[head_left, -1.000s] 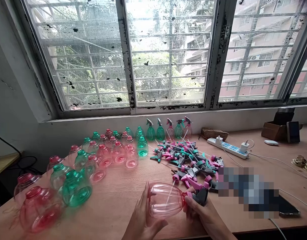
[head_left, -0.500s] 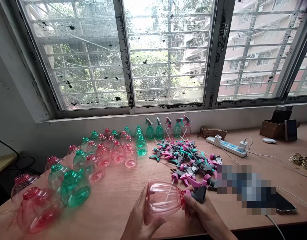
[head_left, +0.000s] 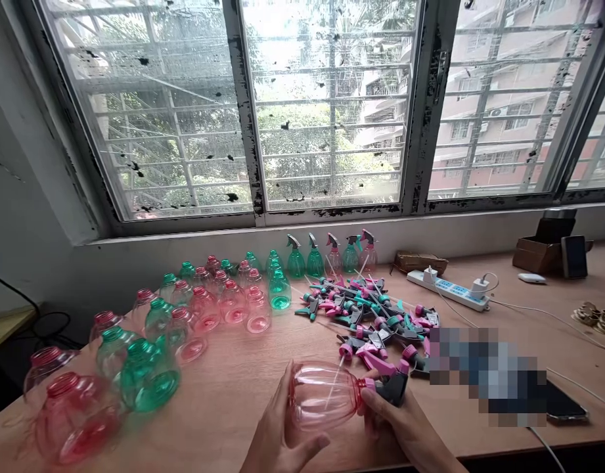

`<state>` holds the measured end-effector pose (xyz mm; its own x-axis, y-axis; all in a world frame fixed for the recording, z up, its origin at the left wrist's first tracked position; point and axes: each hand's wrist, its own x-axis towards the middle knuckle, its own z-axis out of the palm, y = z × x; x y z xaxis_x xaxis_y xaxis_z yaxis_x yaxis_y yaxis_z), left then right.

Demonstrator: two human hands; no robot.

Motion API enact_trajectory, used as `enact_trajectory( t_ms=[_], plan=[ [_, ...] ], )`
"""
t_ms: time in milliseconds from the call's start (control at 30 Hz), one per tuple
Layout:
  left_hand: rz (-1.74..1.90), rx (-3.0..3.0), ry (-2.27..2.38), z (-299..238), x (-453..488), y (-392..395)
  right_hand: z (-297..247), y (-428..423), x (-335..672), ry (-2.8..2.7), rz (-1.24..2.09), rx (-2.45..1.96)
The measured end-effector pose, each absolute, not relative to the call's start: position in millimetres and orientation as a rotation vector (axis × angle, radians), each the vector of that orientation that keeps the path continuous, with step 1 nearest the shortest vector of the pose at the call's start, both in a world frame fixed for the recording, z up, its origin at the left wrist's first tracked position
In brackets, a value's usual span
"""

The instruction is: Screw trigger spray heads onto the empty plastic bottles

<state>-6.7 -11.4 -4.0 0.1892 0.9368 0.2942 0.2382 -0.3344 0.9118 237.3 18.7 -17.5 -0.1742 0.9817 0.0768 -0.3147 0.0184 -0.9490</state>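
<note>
A clear pink spray bottle [head_left: 322, 394] lies on its side just above the wooden table [head_left: 243, 368], its base toward me. My left hand [head_left: 277, 433] wraps round the bottle's body. My right hand [head_left: 401, 427] grips the pink collar and grey trigger head [head_left: 388, 386] at the bottle's neck. A thin white dip tube shows inside the bottle.
A pile of loose pink and green trigger heads [head_left: 371, 322] lies behind the bottle. Several open pink and green bottles [head_left: 149, 341] stand at the left. Several finished sprayers [head_left: 326, 256] line the wall. A power strip [head_left: 450, 289], phone [head_left: 561, 404] and cardboard box [head_left: 533, 253] are at the right.
My hands and the pink bottle stay in nearly the same place; only the grip on the trigger head has shifted slightly. The view has dipped a little.
</note>
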Motion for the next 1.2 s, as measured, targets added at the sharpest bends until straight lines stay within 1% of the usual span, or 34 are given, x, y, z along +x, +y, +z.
enact_trajectory(
  t_ms=[167, 400, 567, 667, 800, 967, 1200],
  plan=[
    [1.204, 1.591, 1.038, -1, -6, -12, -20, 20, 236, -1.103, 1.416, -0.851],
    [1.212, 1.680, 1.037, -10, -7, -9, -20, 21, 237, -1.103, 1.408, -0.867],
    [1.207, 1.605, 0.997, -1, -6, -10, -19, 20, 237, -1.135, 1.386, -0.883],
    [1.180, 1.679, 1.072, 2, -6, -12, -17, 19, 236, -1.120, 1.380, -0.887],
    [1.161, 1.771, 1.147, -7, -8, -11, -14, 19, 236, -1.107, 1.373, -0.889],
    [1.254, 1.791, 1.100, -19, -8, -9, -13, 17, 236, -1.115, 1.382, -0.875],
    [1.201, 1.661, 1.021, 0, -5, -13, -14, 17, 235, -1.116, 1.387, -0.863]
  ],
)
